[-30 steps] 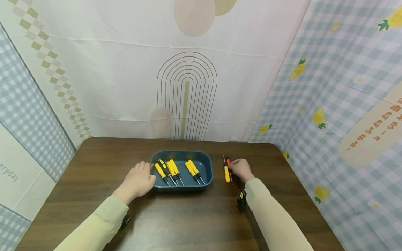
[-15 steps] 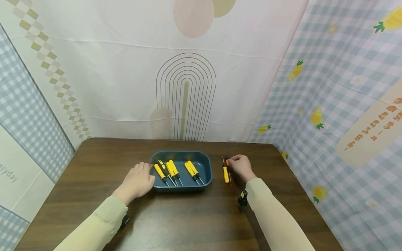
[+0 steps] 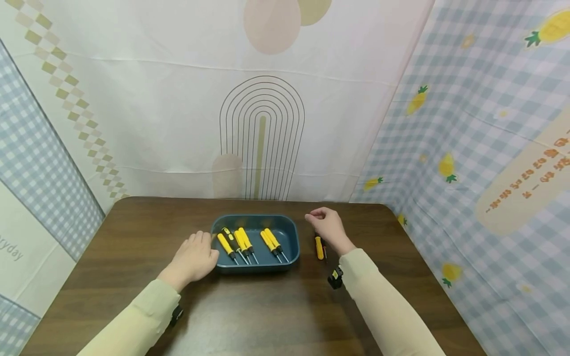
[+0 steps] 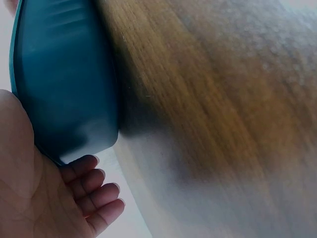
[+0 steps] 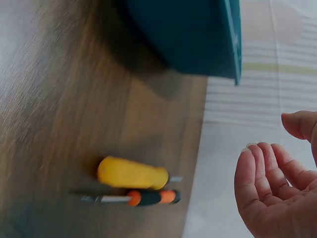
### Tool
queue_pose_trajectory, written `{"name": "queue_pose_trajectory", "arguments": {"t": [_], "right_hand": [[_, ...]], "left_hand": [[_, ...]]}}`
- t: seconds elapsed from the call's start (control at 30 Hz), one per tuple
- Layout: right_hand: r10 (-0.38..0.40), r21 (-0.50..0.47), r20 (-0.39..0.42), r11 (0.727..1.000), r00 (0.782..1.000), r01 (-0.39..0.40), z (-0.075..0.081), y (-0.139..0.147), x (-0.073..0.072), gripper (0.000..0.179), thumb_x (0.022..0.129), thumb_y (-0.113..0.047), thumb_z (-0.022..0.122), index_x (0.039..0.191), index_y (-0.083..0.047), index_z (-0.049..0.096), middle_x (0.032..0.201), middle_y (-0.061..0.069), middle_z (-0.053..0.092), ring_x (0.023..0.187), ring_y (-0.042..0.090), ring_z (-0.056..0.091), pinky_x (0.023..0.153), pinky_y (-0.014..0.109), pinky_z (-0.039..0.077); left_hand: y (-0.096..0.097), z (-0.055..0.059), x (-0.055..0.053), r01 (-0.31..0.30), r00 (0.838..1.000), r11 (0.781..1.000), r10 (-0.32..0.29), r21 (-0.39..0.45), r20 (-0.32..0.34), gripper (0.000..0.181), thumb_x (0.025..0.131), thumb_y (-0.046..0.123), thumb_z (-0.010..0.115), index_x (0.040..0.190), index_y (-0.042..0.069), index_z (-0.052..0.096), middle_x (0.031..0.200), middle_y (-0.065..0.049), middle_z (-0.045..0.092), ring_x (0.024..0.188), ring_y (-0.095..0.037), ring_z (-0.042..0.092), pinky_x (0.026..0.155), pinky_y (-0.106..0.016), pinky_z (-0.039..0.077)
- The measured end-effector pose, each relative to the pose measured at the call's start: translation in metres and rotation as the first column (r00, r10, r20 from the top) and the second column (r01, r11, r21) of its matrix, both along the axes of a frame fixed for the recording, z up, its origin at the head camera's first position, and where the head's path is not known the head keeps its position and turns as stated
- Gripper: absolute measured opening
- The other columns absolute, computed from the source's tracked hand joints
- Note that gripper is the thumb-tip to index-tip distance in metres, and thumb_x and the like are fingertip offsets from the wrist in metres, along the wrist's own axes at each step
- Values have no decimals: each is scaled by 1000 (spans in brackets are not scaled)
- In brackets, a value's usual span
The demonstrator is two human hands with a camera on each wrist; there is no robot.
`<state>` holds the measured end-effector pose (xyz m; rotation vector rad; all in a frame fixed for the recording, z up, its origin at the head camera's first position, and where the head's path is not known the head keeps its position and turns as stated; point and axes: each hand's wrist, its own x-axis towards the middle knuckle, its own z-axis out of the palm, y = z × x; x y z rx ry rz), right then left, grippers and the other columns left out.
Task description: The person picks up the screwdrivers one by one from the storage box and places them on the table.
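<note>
A dark teal box (image 3: 289,262) on the table holds several screwdrivers, most with yellow handles, such as this yellow-handled screwdriver (image 3: 227,244). My left hand (image 3: 193,257) holds the box at its left end; in the left wrist view the fingers (image 4: 91,186) curve round its corner. Right of the box my right hand (image 3: 331,227) is raised, holding nothing, its fingers loosely bent and the thumb apart from them. Below it a yellow-handled screwdriver (image 5: 131,173) lies beside an orange-and-black screwdriver (image 5: 151,197); in the head view the hand partly covers both.
The brown wooden table (image 3: 267,316) stretches in front of the box. A white patterned cloth (image 3: 169,109) hangs behind it, and a blue checked cloth (image 3: 481,113) hangs at the right.
My right hand has come away from the orange-and-black screwdriver, moving up and to the left. Both loose screwdrivers stay on the table. My left hand keeps its place on the box.
</note>
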<state>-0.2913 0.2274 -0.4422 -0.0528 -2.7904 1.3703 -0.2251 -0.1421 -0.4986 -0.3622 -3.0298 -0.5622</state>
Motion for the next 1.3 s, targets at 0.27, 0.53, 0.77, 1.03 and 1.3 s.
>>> {"name": "queue_pose_trajectory", "arguments": {"t": [0.27, 0.53, 0.77, 1.03, 1.3], "right_hand": [[46, 14, -19, 999, 999, -46, 9, -29, 3, 35, 87, -41, 69, 107, -12, 66, 96, 3, 65, 85, 20, 61, 72, 36, 51], [88, 46, 13, 995, 996, -89, 10, -62, 3, 32, 87, -41, 69, 106, -15, 66, 96, 0, 64, 86, 18, 61, 76, 38, 51], [178, 44, 80, 982, 981, -182, 4, -85, 5, 35, 87, -40, 69, 108, -13, 65, 97, 1, 64, 85, 17, 61, 74, 36, 52], [214, 58, 176, 972, 961, -227, -11, -100, 7, 34, 87, -33, 71, 108, -7, 64, 95, 4, 64, 82, 18, 61, 74, 35, 52], [180, 114, 237, 971, 955, -211, -22, -106, 6, 34, 86, -30, 73, 107, -6, 64, 95, 7, 61, 80, 22, 59, 72, 37, 52]], "left_hand": [[-1, 1, 0, -5, 1000, 1000, 5, -3, 1, 38, 90, 26, 48, 110, -6, 51, 94, -11, 46, 85, -27, 42, 74, -42, 38], [-1, 2, 1, -6, 1000, 1000, 6, 5, 9, 38, 90, 26, 48, 109, -6, 51, 93, -11, 46, 85, -27, 42, 74, -41, 38], [-1, 2, 1, -6, 1000, 1000, 6, 12, 15, 37, 90, 26, 47, 110, -6, 51, 95, -11, 47, 86, -27, 43, 75, -42, 38], [0, 3, 1, -11, 1000, 1000, 11, 17, 28, 37, 90, 25, 47, 110, -5, 51, 95, -11, 47, 86, -27, 42, 76, -42, 39], [0, 4, 3, -9, 1000, 1000, 8, 21, 24, 38, 90, 25, 47, 112, -6, 51, 97, -11, 48, 88, -27, 43, 78, -43, 39]]}}
